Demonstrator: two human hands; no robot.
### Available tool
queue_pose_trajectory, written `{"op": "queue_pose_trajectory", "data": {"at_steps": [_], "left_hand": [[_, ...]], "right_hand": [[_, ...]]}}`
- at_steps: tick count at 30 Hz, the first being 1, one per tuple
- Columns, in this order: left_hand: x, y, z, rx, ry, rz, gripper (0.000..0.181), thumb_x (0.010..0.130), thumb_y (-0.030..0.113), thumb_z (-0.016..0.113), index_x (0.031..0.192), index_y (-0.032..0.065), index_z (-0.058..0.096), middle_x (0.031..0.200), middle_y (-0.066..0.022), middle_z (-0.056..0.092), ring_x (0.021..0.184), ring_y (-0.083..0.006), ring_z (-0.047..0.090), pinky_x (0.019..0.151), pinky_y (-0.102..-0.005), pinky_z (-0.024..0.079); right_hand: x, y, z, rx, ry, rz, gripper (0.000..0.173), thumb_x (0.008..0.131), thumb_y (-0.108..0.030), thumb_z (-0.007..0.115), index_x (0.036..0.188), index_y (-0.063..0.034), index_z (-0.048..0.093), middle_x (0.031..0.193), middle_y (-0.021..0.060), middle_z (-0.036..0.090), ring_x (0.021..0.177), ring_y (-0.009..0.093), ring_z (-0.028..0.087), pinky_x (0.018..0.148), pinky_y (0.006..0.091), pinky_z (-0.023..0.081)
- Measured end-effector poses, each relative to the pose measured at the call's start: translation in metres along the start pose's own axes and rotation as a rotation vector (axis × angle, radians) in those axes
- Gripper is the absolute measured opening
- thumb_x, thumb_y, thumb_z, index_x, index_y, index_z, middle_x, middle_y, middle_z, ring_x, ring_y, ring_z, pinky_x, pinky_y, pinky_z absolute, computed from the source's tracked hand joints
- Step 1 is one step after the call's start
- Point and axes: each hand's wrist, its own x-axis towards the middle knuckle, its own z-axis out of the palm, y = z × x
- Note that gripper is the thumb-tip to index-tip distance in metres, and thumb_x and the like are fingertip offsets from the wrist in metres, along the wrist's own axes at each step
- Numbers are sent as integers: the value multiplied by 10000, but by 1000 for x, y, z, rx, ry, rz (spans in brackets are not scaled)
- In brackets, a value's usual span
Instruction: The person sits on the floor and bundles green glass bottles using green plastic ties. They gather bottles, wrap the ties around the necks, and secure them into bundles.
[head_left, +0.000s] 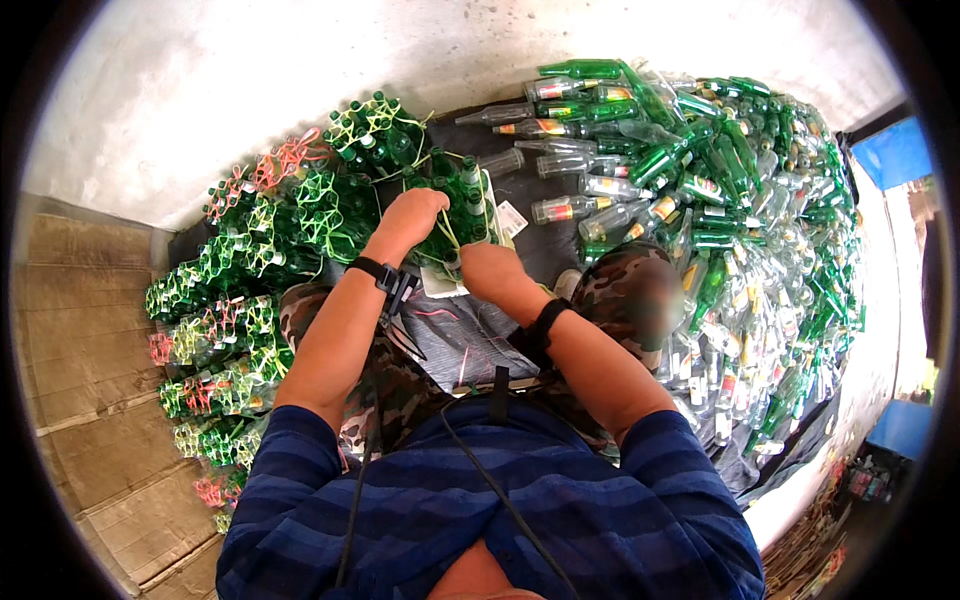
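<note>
A group of upright green glass bottles (474, 187) stands close together in a white plastic crate (493, 214) between the person's knees. Over the near part of this group, my left hand (409, 217) grips a yellow-green plastic strap (448, 229). My right hand (491, 271) is closed on the same strap, lower and to the right, near the crate's front edge. The strap runs taut between both fists. More of the strapping lies around the bottle necks behind my left hand. My fingers hide part of the strap and some bottles.
Strapped bundles of green bottles (322, 210) stand at the left, tied with yellow, green and red strips. A large heap of loose green and clear bottles (720, 172) lies at the right. A white wall (300, 60) rises behind, and cardboard (97, 300) lines the left side.
</note>
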Motion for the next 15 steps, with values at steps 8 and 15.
{"op": "queue_pose_trajectory", "data": {"at_steps": [8,15], "left_hand": [[13,6,-7,-215,-147,-104,184,925,92,556,992,15,709,871,-195,702,702,-319,708,710,-405,546],[22,8,-1,-219,-187,-155,184,899,46,550,991,-14,697,880,-193,701,627,-296,710,640,-384,557]], "right_hand": [[-1,-2,-4,-27,10,-6,152,822,-129,579,811,-55,711,793,169,706,735,350,710,632,458,570],[5,2,2,-24,-2,-36,162,826,-136,577,843,-63,720,821,161,716,771,349,715,648,455,573]]}}
